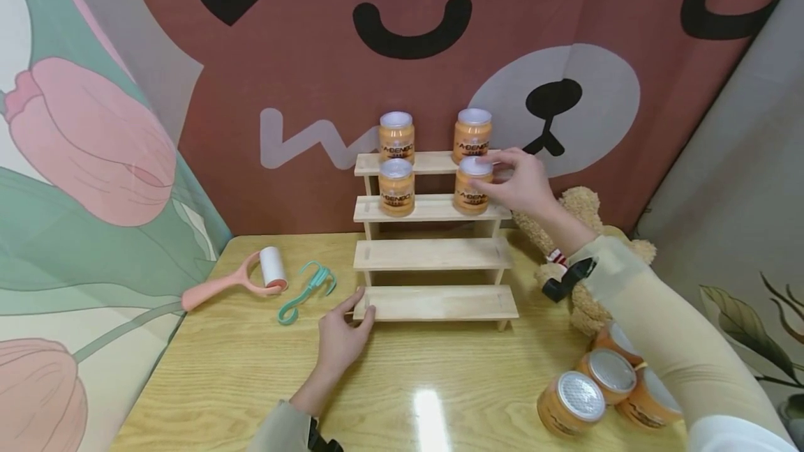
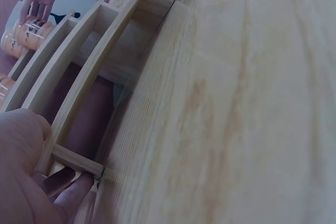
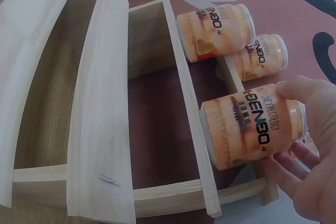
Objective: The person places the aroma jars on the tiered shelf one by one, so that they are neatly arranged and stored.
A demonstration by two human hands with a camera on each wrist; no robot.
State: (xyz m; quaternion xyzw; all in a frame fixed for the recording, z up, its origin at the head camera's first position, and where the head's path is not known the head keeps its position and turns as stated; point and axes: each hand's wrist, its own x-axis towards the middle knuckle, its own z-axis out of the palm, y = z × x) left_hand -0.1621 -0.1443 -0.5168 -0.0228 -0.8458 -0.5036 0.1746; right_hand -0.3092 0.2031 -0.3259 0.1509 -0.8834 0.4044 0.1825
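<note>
Two lower steps [image 1: 433, 254] bare; jar [image 1: 472, 190] near edge.

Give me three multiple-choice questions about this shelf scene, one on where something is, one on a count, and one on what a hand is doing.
1. Where does the lint roller lie?
A. On the table, left of the stepped wooden rack
B. On the top step
C. Beside the teddy bear

2. How many orange jars stand on the rack?
A. Two
B. Four
C. Six

3. What is the right hand doing?
A. Resting flat on the table
B. Gripping the jar at the right of the second step
C. Holding the green hook

Answers: 1 A, the roller lies on the tabletop by the rack's left side. 2 B, two jars on each of the upper two steps. 3 B, the fingers curl round that jar in the right wrist view.
</note>
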